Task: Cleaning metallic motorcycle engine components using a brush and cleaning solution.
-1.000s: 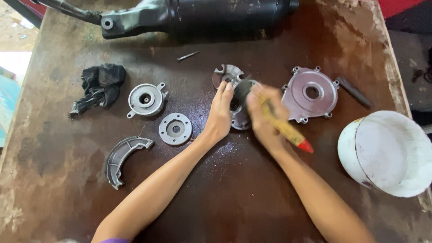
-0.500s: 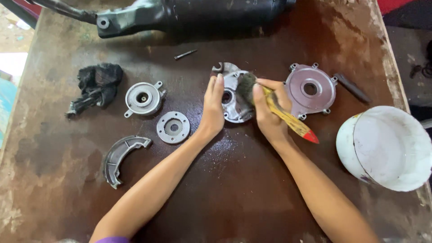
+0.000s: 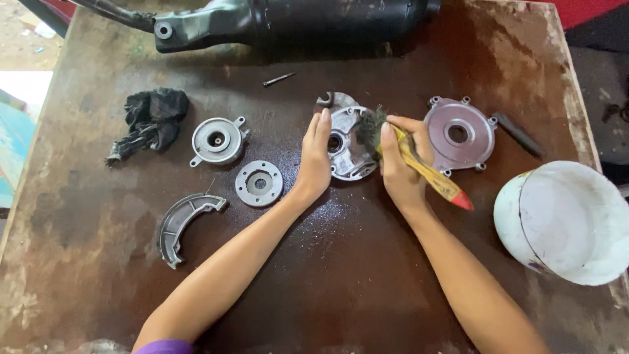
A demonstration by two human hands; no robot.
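My left hand (image 3: 315, 159) lies flat with fingers together against the left edge of a grey metal housing part (image 3: 349, 145) at the middle of the brown table (image 3: 327, 275). My right hand (image 3: 401, 162) grips a paintbrush with a yellow handle and red tip (image 3: 438, 179). Its dark bristles (image 3: 371, 126) rest on the upper right of the housing part.
Left of my hands lie a round flanged cover (image 3: 217, 140), a small ring plate (image 3: 259, 183), a curved brake shoe (image 3: 179, 225) and a black rag (image 3: 150, 122). A round cover plate (image 3: 458, 134) and a white bucket (image 3: 567, 223) are at the right. A large black machine part (image 3: 295, 23) spans the far edge.
The housing part now lies flat on the table with my left hand flat beside it. The brush bristles have settled on its upper right.
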